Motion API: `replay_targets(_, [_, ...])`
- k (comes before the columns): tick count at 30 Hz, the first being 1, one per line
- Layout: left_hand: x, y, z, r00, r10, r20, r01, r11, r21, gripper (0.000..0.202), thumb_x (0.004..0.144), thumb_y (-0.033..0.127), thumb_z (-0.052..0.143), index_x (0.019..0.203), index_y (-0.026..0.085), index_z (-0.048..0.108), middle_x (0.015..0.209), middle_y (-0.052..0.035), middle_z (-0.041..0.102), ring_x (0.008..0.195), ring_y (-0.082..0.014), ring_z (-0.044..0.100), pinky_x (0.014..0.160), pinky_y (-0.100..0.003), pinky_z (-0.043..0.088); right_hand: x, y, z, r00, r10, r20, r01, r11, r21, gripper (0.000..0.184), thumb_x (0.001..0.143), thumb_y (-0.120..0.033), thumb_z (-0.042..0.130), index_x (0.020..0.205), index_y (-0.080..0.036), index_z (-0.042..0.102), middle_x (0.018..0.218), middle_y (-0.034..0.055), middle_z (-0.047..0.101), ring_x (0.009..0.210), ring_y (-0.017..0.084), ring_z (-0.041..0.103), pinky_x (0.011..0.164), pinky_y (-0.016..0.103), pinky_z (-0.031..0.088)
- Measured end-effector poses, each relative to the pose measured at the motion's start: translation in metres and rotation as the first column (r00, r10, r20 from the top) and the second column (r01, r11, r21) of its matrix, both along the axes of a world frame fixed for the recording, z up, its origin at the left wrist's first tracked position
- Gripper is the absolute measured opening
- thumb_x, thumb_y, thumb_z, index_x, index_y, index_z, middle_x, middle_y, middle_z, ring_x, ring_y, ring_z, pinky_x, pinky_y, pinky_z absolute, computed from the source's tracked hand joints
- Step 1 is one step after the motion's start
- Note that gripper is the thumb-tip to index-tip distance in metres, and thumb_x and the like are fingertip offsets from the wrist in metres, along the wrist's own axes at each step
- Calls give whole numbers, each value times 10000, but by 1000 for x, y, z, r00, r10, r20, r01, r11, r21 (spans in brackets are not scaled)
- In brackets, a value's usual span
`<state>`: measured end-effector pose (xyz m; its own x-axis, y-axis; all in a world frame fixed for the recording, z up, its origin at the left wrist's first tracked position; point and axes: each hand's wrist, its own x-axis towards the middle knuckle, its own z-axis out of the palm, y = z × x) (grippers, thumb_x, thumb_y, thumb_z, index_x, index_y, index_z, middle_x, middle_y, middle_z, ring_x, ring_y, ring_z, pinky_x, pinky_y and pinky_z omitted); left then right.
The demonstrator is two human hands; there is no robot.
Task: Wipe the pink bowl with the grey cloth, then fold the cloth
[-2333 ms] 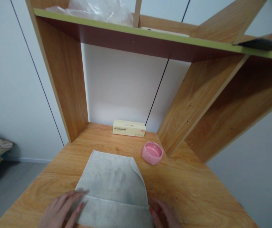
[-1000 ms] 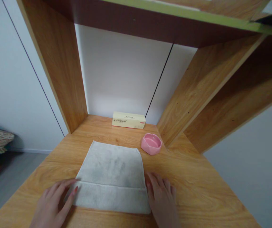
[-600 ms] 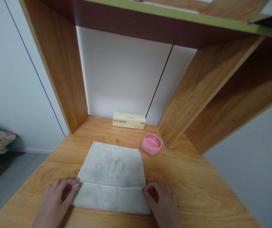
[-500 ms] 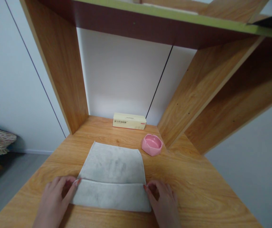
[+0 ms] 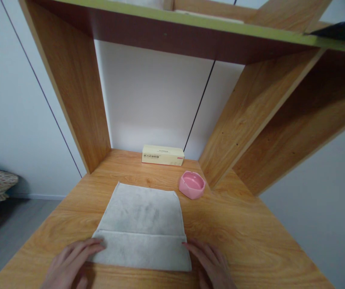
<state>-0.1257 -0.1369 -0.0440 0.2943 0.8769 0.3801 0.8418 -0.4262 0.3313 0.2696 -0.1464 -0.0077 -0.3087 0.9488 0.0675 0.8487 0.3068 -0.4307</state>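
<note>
A pale grey cloth [image 5: 142,210] with darker smudges lies flat on the wooden desk. Its near part is folded over into a band [image 5: 140,251] that runs across the front. My left hand [image 5: 71,259] rests at the left end of this band, fingers stretched out with their tips on the cloth. At the right end, my right hand [image 5: 207,259] touches the band's edge with extended fingertips. Neither hand grips the cloth.
Behind the cloth, to the right, sits a pink angular ashtray [image 5: 192,185]. A cream cardboard box [image 5: 163,155] lies against the back wall. Wooden side panels [image 5: 70,92] and an overhead shelf [image 5: 166,36] enclose the desk [image 5: 244,224].
Both hands have let go of the folded edge's corners and moved slightly nearer, fingers now straightened over the folded band. The fold stays in place. The view has shifted slightly.
</note>
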Motion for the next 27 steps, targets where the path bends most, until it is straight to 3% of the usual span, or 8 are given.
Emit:
replay_targets(5, [-1,13,2,999,2,33,-4,999,51,311,733,314,460,1010,354,596,1052,22,647,945,-184,591,788,-306,499,-8,8,-3,998,-29,51,27,999,42,446,746,-166,481,1114,-412,539,1270,-27,489,1138,229,460,912,434,407])
replay_targets(8, [3,14,18,994,11,113,-14,999,31,289,760,344,418,967,329,619,1033,9,653,935,-181,597,800,-296,495,-8,7,-2,999,-19,26,18,999,38,424,747,-151,456,1068,-399,578,1241,-25,518,1124,226,476,906,439,411])
replay_targets(10, [8,14,31,982,84,167,-83,996,-9,291,771,387,405,936,300,628,987,-3,664,899,-181,607,791,-294,495,-6,6,-2,1000,-15,-23,16,999,51,453,728,-115,431,1066,-372,587,1195,-20,557,1092,207,504,903,409,420])
replay_targets(14, [20,24,47,947,276,164,-259,959,-119,357,739,515,431,877,259,639,897,-22,676,828,-197,614,758,-318,488,-10,8,-6,978,-167,-125,185,971,151,347,786,-200,417,1069,-298,591,1050,8,637,968,178,576,825,327,467])
replay_targets(17, [26,35,46,946,304,116,-285,946,-157,403,683,594,452,756,251,650,803,-28,680,769,-214,612,718,-347,472,-23,15,-9,952,-285,-113,302,934,192,279,795,-365,464,1024,-281,599,988,16,649,902,194,589,760,325,475])
replay_targets(23, [31,44,53,936,338,92,-330,939,-97,444,692,610,392,654,243,640,719,-39,655,725,-217,586,683,-355,430,-45,22,-12,921,-390,-9,381,896,227,218,790,-423,463,748,-266,608,800,19,636,758,204,574,661,324,427])
replay_targets(27, [35,46,61,935,346,72,-347,938,4,431,710,570,384,717,235,655,757,-61,651,763,-231,581,696,-360,426,-39,18,-13,910,-415,5,403,886,231,215,794,-417,456,758,-261,599,796,18,632,746,200,572,653,315,422])
